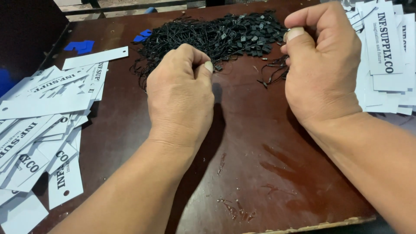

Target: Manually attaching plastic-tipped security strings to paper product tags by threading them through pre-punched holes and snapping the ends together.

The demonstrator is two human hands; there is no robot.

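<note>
My left hand (180, 97) is curled into a loose fist at the near edge of a pile of black string fasteners (216, 37), thumb and forefinger pinched together; what it pinches is hidden. My right hand (318, 65) is also closed, fingers bent inward, with a few black strings (273, 71) hanging from under it. Both hands hover over a dark brown board (255, 143). White paper tags with black print lie in a heap on the left (39, 125) and in a stack on the right (385, 56).
Blue plastic scraps (80, 45) lie at the back left of the board. The board's near edge (303, 226) is chipped, with scratches on the surface in front of my wrists. A dark object (24, 30) stands at the far left.
</note>
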